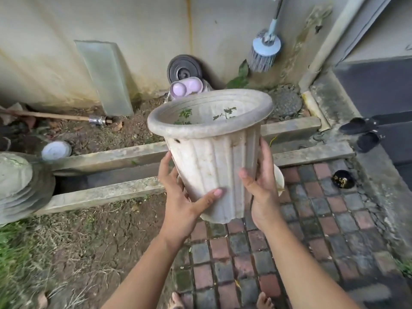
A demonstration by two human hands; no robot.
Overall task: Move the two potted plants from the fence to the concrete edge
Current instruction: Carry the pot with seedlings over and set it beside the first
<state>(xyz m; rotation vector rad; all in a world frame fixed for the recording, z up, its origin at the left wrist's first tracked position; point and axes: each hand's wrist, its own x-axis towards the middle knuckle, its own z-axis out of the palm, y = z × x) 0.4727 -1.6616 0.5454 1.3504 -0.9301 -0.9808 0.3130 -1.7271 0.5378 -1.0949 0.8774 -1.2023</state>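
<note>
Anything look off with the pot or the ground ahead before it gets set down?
The white pot, held in both hands, is tilted away, and there is a small hole under its rim. A loose glass pane leans against the wall.

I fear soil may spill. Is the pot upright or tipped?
Tipped. The pot, held in the left hand and right hand, leans its rim away from the camera, base toward it. Small plants show inside.
</note>
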